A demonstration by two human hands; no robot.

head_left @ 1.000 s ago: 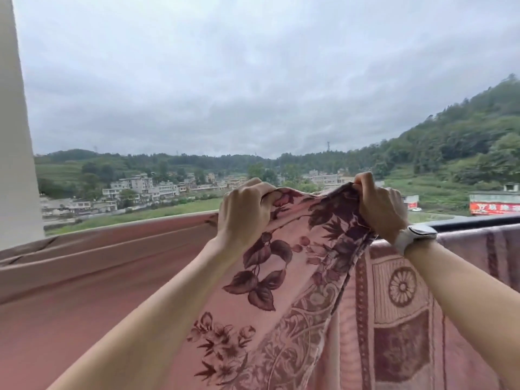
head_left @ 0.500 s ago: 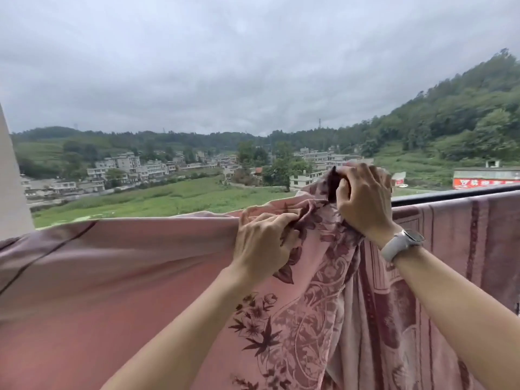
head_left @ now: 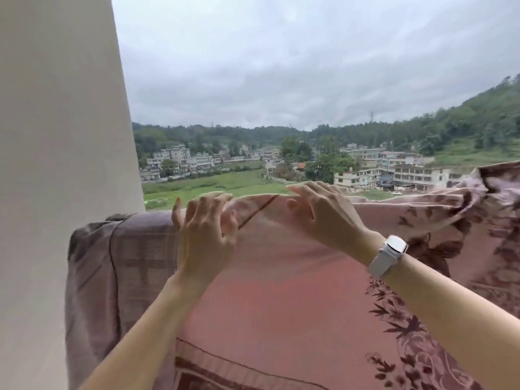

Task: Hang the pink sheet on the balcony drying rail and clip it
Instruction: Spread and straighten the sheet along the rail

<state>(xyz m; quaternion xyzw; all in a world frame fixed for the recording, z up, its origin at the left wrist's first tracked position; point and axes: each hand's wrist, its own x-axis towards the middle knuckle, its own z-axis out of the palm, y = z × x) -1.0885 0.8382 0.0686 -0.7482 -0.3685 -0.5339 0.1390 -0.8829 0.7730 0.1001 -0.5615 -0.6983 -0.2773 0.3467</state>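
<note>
Both hands at the top fold of the pink sheet (head_left: 281, 291), which hangs draped over the balcony edge.

From left to right: a pale wall (head_left: 56, 164) fills the left side; beside it a greyish-purple checked cloth (head_left: 123, 263) hangs over the same edge, its right border overlapped by the sheet. The left hand (head_left: 206, 237) is raised at the sheet's upper left corner, fingers (head_left: 213, 206) spread and loosely bent against the fold, grasping nothing that can be seen. The right hand (head_left: 323, 215) lies flat on the top fold, fingers extended and released, pressing the fabric; a white watch (head_left: 389, 256) sits on its wrist. Farther right the sheet's floral-printed part (head_left: 464, 215) bunches in folds and rises above the edge. The rail itself is hidden under the cloth.
</note>
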